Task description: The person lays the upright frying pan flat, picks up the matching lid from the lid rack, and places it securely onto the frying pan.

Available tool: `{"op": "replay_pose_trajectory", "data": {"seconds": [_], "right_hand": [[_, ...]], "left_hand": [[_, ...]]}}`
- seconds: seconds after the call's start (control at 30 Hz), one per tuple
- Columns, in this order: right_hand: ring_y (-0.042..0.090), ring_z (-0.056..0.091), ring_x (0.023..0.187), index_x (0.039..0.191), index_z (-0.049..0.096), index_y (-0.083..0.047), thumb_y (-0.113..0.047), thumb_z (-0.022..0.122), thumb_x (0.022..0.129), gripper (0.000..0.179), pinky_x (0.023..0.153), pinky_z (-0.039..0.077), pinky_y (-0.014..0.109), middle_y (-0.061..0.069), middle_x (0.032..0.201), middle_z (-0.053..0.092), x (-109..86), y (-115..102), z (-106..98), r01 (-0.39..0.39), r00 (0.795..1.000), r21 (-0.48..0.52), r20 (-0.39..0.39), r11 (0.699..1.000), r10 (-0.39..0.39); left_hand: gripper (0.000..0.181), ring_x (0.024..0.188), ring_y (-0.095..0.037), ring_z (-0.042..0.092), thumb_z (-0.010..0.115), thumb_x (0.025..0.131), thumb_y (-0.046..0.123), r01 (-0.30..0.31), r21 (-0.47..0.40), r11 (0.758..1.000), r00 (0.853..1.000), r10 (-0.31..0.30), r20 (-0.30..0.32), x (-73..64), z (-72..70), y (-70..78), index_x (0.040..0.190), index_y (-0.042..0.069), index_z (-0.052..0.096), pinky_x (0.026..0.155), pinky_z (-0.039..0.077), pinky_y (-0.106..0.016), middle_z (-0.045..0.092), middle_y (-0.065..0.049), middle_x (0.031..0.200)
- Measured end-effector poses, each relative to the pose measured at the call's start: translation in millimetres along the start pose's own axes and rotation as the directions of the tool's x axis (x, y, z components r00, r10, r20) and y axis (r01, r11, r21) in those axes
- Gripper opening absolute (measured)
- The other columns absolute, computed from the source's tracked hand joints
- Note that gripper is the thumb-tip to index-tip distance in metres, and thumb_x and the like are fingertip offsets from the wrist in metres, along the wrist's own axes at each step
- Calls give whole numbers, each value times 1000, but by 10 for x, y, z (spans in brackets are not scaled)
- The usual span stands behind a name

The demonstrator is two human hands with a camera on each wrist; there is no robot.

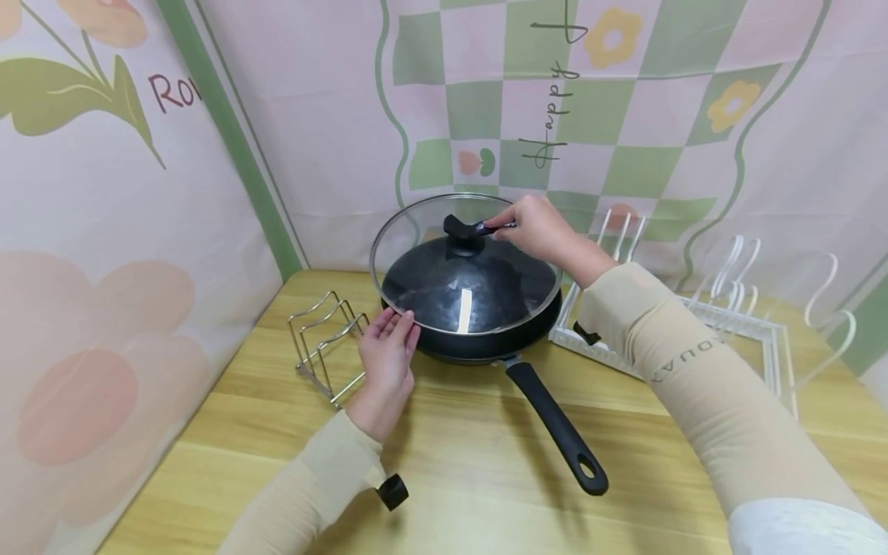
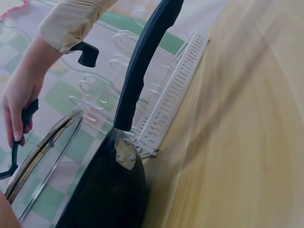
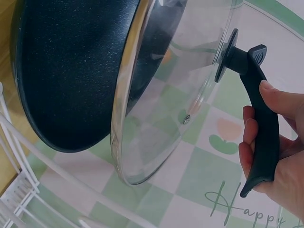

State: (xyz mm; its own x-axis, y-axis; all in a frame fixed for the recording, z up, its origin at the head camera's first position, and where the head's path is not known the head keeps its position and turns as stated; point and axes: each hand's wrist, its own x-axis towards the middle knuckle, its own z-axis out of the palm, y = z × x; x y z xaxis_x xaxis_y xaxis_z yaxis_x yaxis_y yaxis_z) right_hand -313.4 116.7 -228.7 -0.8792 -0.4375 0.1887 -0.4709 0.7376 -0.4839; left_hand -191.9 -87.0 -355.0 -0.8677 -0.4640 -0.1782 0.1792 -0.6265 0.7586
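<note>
A black frying pan stands on the wooden table, its long handle pointing toward me and to the right. Over it is a clear glass lid with a metal rim. In the right wrist view the lid is raised and tilted, apart from the pan's inside. My right hand grips the lid's black handle, thumb on one side and fingers curled round the other. At the lid's near left edge, my left hand pinches the rim with thumb and fingertips; most of this hand is outside the left wrist view.
Left of the pan stands a silver wire rack. On the right, behind my right forearm, is a white rack with wire hooks and a slotted edge. A printed cloth hangs behind the table and along its left side.
</note>
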Motion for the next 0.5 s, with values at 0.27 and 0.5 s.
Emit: {"op": "replay_pose_trajectory", "data": {"seconds": [0.27, 0.5], "right_hand": [[29, 60, 99, 121, 74, -3, -5, 68, 98, 25, 75, 43, 36, 19, 123, 70, 5, -7, 59, -20, 1000, 13, -1, 1000, 20], [29, 59, 94, 121, 74, -3, -5, 69, 98, 24, 70, 41, 34, 19, 122, 70, 2, 7, 89, -19, 1000, -16, -10, 1000, 18]], "left_hand": [[22, 84, -11, 59, 63, 95, -13, 26, -10, 1000, 999, -26, -19, 18, -36, -57, 112, -3, 53, 80, 59, -24, 54, -8, 97], [20, 81, -11, 60, 62, 94, -15, 21, -12, 1000, 1000, -21, -13, 10, -38, -54, 109, -2, 54, 79, 60, -24, 54, -7, 95]]}}
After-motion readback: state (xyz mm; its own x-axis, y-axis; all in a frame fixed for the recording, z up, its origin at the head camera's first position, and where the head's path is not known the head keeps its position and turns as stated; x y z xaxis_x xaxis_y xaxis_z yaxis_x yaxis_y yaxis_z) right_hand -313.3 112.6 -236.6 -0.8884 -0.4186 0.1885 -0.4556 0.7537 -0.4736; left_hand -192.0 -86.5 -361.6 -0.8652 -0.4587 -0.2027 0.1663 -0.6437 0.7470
